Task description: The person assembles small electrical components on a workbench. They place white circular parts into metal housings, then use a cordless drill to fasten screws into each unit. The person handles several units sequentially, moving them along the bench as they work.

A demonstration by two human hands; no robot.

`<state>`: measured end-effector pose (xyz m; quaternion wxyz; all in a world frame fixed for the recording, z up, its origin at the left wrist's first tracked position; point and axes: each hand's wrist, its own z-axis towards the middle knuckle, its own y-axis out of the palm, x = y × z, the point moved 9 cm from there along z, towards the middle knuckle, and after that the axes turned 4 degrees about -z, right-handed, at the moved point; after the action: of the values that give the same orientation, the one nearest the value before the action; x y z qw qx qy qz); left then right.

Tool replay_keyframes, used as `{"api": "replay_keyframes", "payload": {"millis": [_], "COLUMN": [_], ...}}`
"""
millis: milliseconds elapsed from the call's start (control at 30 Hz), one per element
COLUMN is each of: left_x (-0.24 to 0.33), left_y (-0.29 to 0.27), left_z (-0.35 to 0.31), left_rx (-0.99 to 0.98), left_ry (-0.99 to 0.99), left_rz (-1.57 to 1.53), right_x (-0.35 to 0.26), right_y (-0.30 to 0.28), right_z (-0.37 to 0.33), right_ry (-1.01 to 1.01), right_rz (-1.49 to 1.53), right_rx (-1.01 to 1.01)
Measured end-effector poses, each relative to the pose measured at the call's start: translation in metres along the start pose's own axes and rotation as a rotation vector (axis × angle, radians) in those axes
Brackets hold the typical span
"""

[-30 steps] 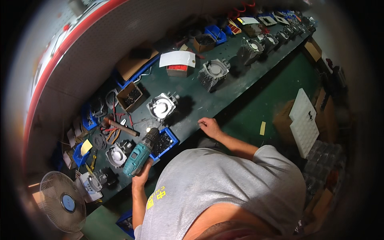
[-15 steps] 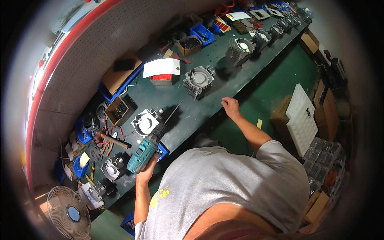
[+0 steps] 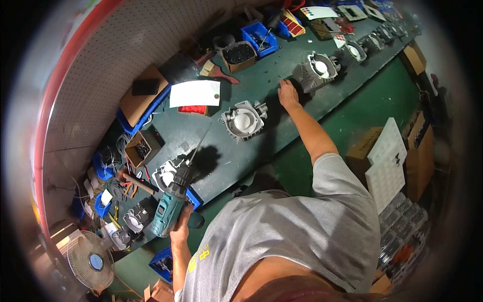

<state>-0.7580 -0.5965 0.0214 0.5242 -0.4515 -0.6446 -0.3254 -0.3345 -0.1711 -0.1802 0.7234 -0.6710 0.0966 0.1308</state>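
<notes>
My left hand (image 3: pixel 182 224) is wrapped around the grip of a teal and black cordless drill (image 3: pixel 170 209). Its long thin bit (image 3: pixel 200 146) points up and away over the bench. Behind the drill's chuck, partly hidden by it, lies a grey metal housing (image 3: pixel 164 173). My right hand (image 3: pixel 288 94) is stretched out over the bench, fingers loosely extended and nothing visible in them. It is just left of a finned metal housing (image 3: pixel 309 78) with a round pale centre. Another finned housing (image 3: pixel 243 121) stands between my two hands.
Along the back are a box of black parts (image 3: pixel 239 55), a blue bin (image 3: pixel 259 38), a brush (image 3: pixel 219 72) and a white card (image 3: pixel 195 94) over a box of red pieces. A hammer (image 3: pixel 137 182) lies left. A fan (image 3: pixel 91 260) stands at lower left; white trays (image 3: pixel 386 168) are at right.
My right hand has moved from the bench's front edge forward, beside the far finned housing. The drill in my left hand has tilted more upright and come slightly nearer. The view has shifted.
</notes>
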Motion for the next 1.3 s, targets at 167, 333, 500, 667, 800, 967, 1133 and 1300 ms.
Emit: {"api": "replay_keyframes", "payload": {"millis": [167, 333, 500, 667, 800, 967, 1133, 1300], "left_x": [0.024, 0.023, 0.019, 0.023, 0.022, 0.021, 0.025, 0.014], "left_y": [0.045, 0.063, 0.069, 0.076, 0.072, 0.074, 0.074, 0.065], "left_z": [0.013, 0.021, 0.025, 0.028, 0.024, 0.020, 0.013, -0.011], "left_rx": [0.066, 0.101, 0.143, 0.148, 0.147, 0.147, 0.190, 0.255], "left_ry": [-0.020, -0.069, -0.058, -0.075, -0.060, -0.059, -0.121, -0.136], "left_rz": [0.013, 0.055, 0.025, -0.013, 0.111, 0.046, 0.093, 0.083], "right_x": [0.015, 0.030, 0.013, -0.006, -0.008, 0.002, -0.008, -0.017], "right_y": [0.048, 0.055, 0.054, 0.068, 0.069, 0.066, 0.088, 0.112], "right_z": [0.068, 0.084, 0.080, 0.078, 0.083, 0.111, 0.129, 0.131], "right_ry": [0.071, 0.098, -0.050, -0.017, 0.004, -0.012, -0.130, -0.202], "right_rz": [-0.141, -0.170, 0.135, 0.040, -0.018, 0.119, -0.011, -0.201], "right_rx": [-0.203, -0.121, -0.041, -0.176, -0.256, -0.157, -0.240, -0.385]}}
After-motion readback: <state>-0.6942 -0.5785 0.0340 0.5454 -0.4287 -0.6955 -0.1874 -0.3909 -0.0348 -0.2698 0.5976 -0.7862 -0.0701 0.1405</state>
